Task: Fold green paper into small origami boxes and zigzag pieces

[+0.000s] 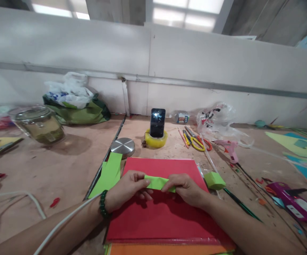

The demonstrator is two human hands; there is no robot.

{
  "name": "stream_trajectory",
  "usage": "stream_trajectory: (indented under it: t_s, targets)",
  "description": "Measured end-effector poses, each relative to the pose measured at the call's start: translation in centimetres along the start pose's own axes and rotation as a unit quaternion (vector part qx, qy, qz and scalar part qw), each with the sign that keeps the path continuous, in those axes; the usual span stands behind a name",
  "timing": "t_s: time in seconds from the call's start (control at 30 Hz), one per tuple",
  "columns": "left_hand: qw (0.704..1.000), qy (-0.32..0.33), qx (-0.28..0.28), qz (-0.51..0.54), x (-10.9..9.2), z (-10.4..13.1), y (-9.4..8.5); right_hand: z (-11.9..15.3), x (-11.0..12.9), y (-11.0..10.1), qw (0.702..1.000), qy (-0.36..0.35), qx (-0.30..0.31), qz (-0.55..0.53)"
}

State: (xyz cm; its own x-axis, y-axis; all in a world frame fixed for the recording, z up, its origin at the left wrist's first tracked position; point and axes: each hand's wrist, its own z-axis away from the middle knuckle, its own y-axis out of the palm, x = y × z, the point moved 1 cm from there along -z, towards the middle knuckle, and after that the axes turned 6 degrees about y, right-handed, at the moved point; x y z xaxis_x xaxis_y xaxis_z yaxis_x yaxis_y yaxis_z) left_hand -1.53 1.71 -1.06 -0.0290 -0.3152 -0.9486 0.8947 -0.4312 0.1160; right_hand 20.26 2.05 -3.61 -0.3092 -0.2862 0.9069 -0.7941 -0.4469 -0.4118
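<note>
A narrow strip of bright green paper (156, 182) is stretched between my two hands above a red sheet (153, 223), which tops a stack of coloured paper. My left hand (130, 187) pinches its left end, thumb on top. At the right end, my right hand (181, 187) grips it with thumb and fingers; part of the strip is hidden behind them. Left of the stack lie larger green paper pieces (111, 171). A folded green paper shape (215, 180) sits beside the stack on the right, near a dark green stick (240, 203).
A phone (158, 123) stands in a yellow tape roll (155, 140) beyond the stack, beside a round metal lid (123, 147). Scissors (197, 143), a pink glue gun (230, 148) with its cord, and a purple device (294, 202) lie rightward. A glass jar (38, 125) stands left.
</note>
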Motion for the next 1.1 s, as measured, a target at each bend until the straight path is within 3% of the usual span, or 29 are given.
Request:
stream_trajectory:
  t_s: [0.4,0.6,0.7,0.8,0.9,1.0,1.1]
  targets:
    - [1.0,0.0,0.0,-0.015,0.0,0.0,0.1,0.0,-0.2,0.0,0.999,-0.033,-0.006,0.023]
    - [0.999,0.033,0.002,-0.04,0.3,-0.1,0.1,-0.1,-0.1,0.1,0.999,-0.025,0.001,0.029]
    - [0.997,0.048,-0.007,-0.056,0.4,0.0,0.1,0.0,0.7,-0.6,0.999,-0.024,0.032,0.017]
    - [0.997,0.051,-0.003,-0.061,0.6,0.0,0.1,0.0,1.6,-1.5,0.994,-0.012,0.084,-0.073]
    - [0.998,0.036,0.001,-0.057,0.6,0.0,0.2,-0.1,1.9,-1.6,0.982,0.04,0.037,-0.18]
    - [0.998,0.022,0.009,-0.057,0.4,0.0,0.4,-0.2,1.9,-0.5,0.977,0.138,-0.023,-0.163]
    - [0.998,0.01,0.011,-0.056,0.2,0.1,0.5,-0.3,1.8,0.8,0.964,0.222,0.003,-0.146]
